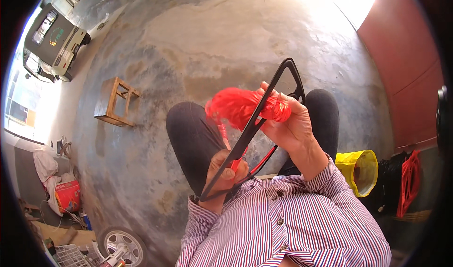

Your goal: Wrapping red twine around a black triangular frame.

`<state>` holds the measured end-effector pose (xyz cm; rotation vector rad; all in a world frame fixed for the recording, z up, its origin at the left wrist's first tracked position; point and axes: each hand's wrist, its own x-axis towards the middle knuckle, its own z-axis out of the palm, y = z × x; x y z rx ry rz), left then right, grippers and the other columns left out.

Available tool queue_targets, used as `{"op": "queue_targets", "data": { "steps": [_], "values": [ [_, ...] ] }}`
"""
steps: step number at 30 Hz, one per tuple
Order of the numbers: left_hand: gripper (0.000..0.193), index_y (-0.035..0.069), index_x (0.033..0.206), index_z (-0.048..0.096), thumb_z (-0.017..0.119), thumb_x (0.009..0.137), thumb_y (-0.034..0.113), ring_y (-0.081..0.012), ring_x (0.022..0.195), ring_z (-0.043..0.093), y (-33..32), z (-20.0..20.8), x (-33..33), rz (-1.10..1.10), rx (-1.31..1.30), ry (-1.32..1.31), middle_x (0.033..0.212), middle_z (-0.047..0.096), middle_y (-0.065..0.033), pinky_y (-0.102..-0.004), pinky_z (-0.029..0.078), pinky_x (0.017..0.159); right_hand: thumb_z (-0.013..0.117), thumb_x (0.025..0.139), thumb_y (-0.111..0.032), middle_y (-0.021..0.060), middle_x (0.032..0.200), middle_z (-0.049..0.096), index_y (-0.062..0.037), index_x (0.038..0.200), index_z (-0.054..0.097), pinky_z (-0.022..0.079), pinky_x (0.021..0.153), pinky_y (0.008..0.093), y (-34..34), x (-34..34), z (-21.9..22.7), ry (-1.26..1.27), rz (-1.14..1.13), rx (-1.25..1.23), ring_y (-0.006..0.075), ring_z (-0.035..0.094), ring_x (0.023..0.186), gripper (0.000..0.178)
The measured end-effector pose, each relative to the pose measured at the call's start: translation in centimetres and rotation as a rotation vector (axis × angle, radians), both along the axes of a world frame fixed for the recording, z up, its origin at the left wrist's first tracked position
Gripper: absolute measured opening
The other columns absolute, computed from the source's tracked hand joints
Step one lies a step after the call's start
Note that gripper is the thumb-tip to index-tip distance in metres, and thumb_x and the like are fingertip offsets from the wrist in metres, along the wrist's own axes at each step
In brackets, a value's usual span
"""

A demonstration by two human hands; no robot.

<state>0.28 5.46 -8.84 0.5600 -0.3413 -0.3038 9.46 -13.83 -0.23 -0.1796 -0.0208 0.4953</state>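
My right hand [292, 123] is closed around a bundle of bright red cord [236, 107], whose loose left end is blurred. The bundle crosses the upper part of a black frame [253, 126], a long narrow loop with bent ends that slants up to the right over my lap. Lower down, my left hand [225, 169] is wrapped round the frame's near bar, where red cord [237, 163] shows at the fingers. A red strand [223, 134] hangs between the bundle and that hand. More red lies along the frame's far bar [264, 161].
A yellow bag [357, 172] stands open at my right, beside black frames [388, 179] and a red-strung frame [408, 184]. A wooden stool [116, 102] lies to the left. Farther off are a small vehicle [54, 43], a red sack [68, 195] and a wheel [123, 247].
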Motion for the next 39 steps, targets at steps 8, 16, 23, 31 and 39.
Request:
{"op": "queue_targets", "data": {
  "steps": [8, 16, 23, 31, 39],
  "values": [
    [0.044, 0.005, 0.126, 0.061, 0.073, 0.087, 0.02, -0.0122, 0.05, 0.045, 0.5, -0.3, 0.3, 0.031, 0.082, -0.04, 0.062, 0.056, -0.0067, -0.029, 0.033, 0.05, 0.071, 0.091, -0.03, 0.0094, 0.113, 0.065, 0.0007, 0.118, 0.06, 0.044, 0.104, 0.0381, -1.4, -0.9, -1.2, -0.171, -0.072, -0.704, 0.0192, 0.061, 0.114, 0.042],
    [0.033, 0.007, 0.116, 0.062, 0.073, 0.087, 0.018, -0.0127, 0.05, 0.046, -0.6, 0.2, 0.3, 0.052, 0.096, 0.046, 0.063, 0.054, -0.0041, -0.0288, 0.033, 0.05, 0.076, 0.087, -0.017, 0.007, 0.088, 0.071, 0.0004, 0.115, 0.063, 0.053, 0.074, 0.0274, -2.7, -1.4, 0.4, -0.674, -0.641, -1.422, 0.0118, 0.066, 0.078, 0.035],
    [0.033, 0.007, 0.116, 0.064, 0.075, 0.087, 0.017, -0.0122, 0.052, 0.046, -0.8, 0.0, 0.4, 0.038, 0.075, 0.052, 0.065, 0.055, -0.0035, -0.0283, 0.033, 0.049, 0.081, 0.073, -0.009, 0.0079, 0.109, 0.064, -0.0008, 0.127, 0.058, 0.049, 0.075, 0.0273, -2.8, -2.1, 0.2, -0.931, -0.616, -1.437, 0.0157, 0.062, 0.096, 0.059],
    [0.034, 0.008, 0.118, 0.064, 0.074, 0.088, 0.017, -0.0125, 0.053, 0.046, -1.2, -0.1, 0.4, 0.018, 0.117, 0.05, 0.065, 0.055, -0.0046, -0.0273, 0.034, 0.05, 0.082, 0.079, -0.011, 0.0096, 0.109, 0.061, -0.005, 0.12, 0.062, 0.052, 0.082, 0.0324, -2.0, -1.3, -1.6, -0.814, -0.743, -1.485, 0.0229, 0.063, 0.096, 0.046],
    [0.037, 0.006, 0.12, 0.061, 0.072, 0.089, 0.023, -0.0121, 0.053, 0.046, -0.7, -1.0, 0.8, 0.126, 0.152, 0.051, 0.067, 0.056, -0.0049, -0.0273, 0.036, 0.051, 0.078, 0.084, -0.016, 0.0139, 0.111, 0.058, -0.0022, 0.117, 0.062, 0.05, 0.088, 0.0352, -4.6, -0.5, -0.4, -0.959, -1.2, -1.722, 0.0282, 0.062, 0.101, 0.04]
  ]
}}
